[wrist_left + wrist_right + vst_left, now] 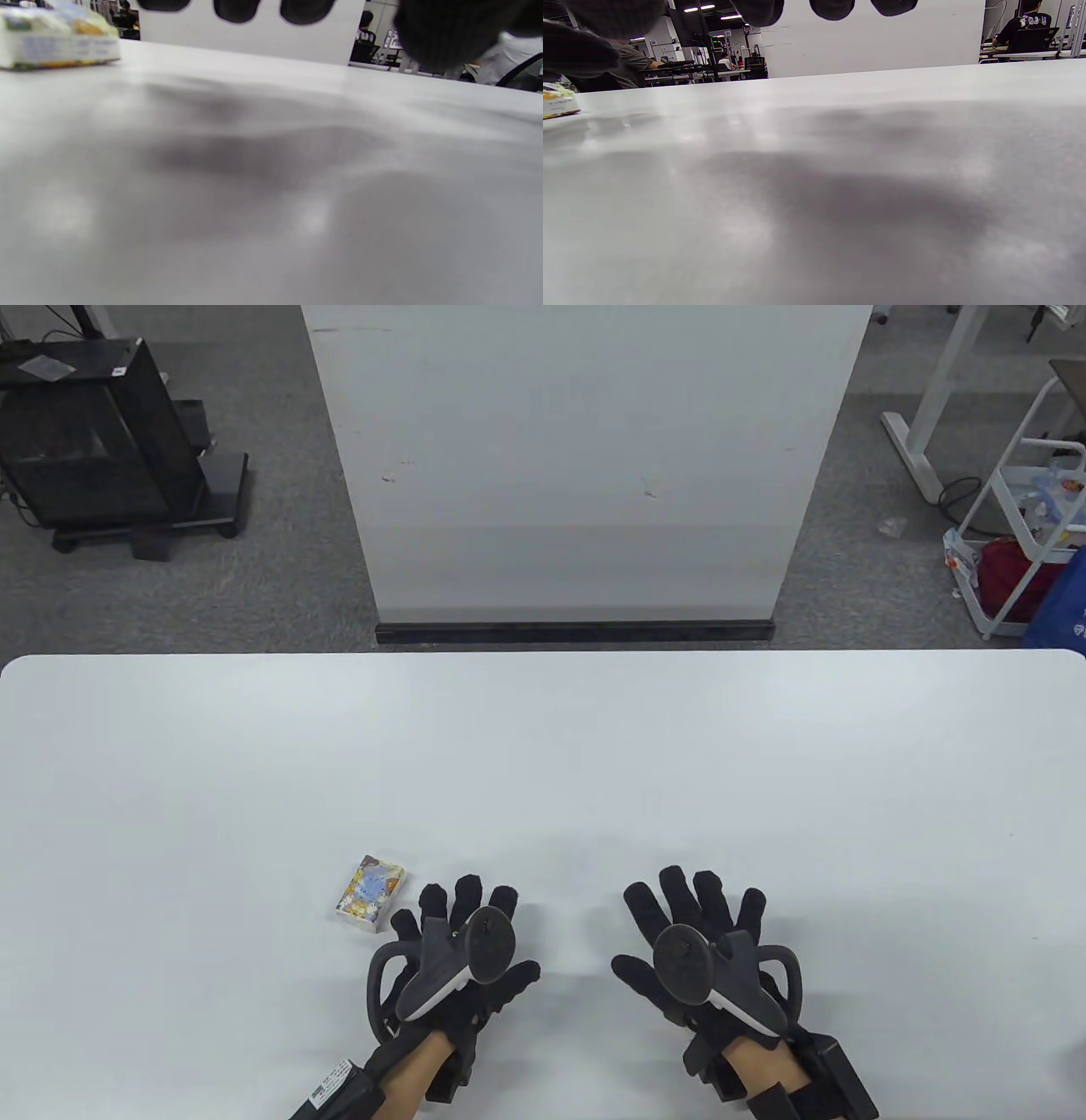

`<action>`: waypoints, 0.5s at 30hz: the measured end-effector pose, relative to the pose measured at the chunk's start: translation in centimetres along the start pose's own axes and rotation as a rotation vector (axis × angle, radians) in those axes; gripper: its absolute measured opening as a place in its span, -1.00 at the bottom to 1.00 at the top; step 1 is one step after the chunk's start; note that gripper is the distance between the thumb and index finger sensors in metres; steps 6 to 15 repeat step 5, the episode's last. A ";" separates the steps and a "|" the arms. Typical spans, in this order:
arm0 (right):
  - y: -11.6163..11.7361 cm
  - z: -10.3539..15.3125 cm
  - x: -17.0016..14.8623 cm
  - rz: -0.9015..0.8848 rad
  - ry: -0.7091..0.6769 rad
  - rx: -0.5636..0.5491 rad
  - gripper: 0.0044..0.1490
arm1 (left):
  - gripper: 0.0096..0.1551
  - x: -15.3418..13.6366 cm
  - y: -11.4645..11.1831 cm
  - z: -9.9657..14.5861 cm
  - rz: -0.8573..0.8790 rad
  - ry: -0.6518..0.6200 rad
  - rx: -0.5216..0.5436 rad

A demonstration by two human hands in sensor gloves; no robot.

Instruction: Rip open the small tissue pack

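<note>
Lying flat, tissue pack (372,893) sits just beside left hand (454,954) (untouched).

A white table (543,746) stood on grey carpet (271,585). Beyond it rose a white partition (585,458), with a black cabinet (93,441) far left and a white wire cart (1031,517) far right. Ceiling strip lights (698,8) glowed over distant desks (1026,54).

Gloved fingertips (832,8) hanging in at top edge, above white table (840,178). Tissue pack (558,101) lying at far left edge, partly cut off. White panel (874,38) beyond table.
</note>
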State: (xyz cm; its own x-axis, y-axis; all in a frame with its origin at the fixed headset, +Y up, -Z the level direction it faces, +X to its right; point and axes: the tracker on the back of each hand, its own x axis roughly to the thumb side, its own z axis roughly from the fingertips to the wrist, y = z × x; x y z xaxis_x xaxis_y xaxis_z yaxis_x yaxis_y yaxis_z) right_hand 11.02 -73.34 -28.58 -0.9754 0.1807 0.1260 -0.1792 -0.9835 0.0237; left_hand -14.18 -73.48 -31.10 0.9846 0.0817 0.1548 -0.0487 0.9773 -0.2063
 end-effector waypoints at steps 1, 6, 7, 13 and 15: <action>0.0 0.0 0.0 0.001 0.000 0.000 0.08 | 0.02 0.0 0.0 0.0 0.000 0.000 0.000; 0.0 0.1 0.1 -0.002 -0.005 -0.004 0.07 | 0.02 0.0 -0.1 0.0 0.004 0.003 0.007; 0.0 0.1 0.1 -0.002 -0.005 -0.004 0.07 | 0.02 0.0 -0.1 0.0 0.004 0.003 0.007; 0.0 0.1 0.1 -0.002 -0.005 -0.004 0.07 | 0.02 0.0 -0.1 0.0 0.004 0.003 0.007; 0.0 0.1 0.1 -0.002 -0.005 -0.004 0.07 | 0.02 0.0 -0.1 0.0 0.004 0.003 0.007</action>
